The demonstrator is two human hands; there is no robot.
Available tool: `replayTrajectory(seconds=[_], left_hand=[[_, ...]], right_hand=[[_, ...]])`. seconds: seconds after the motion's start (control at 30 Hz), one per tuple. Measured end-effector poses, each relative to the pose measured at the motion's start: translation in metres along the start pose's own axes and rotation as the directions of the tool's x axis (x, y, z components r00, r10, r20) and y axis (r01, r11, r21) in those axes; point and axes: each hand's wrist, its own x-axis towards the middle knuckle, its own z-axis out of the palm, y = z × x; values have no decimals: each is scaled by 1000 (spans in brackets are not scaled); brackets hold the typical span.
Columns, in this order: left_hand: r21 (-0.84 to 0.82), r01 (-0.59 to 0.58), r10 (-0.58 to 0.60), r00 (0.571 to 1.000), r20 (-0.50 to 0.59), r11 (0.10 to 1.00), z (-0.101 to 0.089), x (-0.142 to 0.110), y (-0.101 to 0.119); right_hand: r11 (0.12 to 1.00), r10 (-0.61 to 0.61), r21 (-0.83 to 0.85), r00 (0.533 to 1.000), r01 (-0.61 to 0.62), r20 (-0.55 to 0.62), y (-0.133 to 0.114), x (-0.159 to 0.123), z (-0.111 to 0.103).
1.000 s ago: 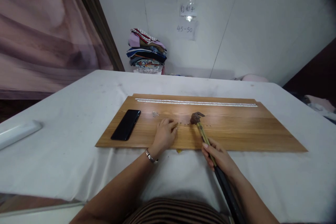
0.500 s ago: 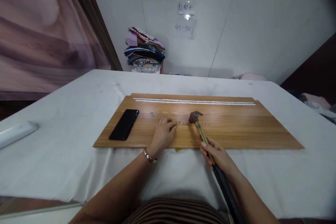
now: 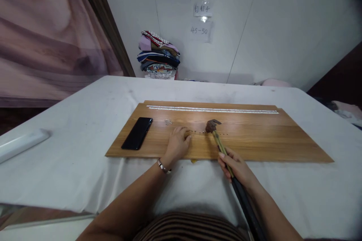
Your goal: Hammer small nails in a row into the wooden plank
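Observation:
My right hand (image 3: 235, 165) is wrapped round the handle of a claw hammer (image 3: 217, 137). The hammer's rusty head is low over the wooden board (image 3: 268, 139), by a row of small nails (image 3: 199, 132) in the board; the head hides part of that row. My left hand (image 3: 178, 142) rests on the board at the left end of the row, its fingers loosely bent and the thumb a little apart. I see nothing held in it. Beyond it lies a small heap of loose nails (image 3: 168, 121).
A black phone (image 3: 137, 133) lies on the board's left side. Two white measuring strips (image 3: 212, 110) run along its far edge. The board lies on a white-covered table (image 3: 70, 128), with a white roll (image 3: 25, 144) at left. Folded clothes (image 3: 158, 54) are stacked by the wall.
The whole view has shifted slightly, so things appear a little further right. Both hands and the hammer keep nearly the same place on the board.

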Motion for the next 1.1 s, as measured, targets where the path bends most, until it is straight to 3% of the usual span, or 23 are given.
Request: replayTrajectory(seconds=[0.27,1.1], left_hand=[[44,-27,23,997,79,999,-7,-1,7],[-2,-38,38,999,26,999,0,0,-6]], right_hand=[[1000,-1,-9,1000,1,-9,-2,-1,1],[1000,-28,0,1000,28,-9,-2,3,7]])
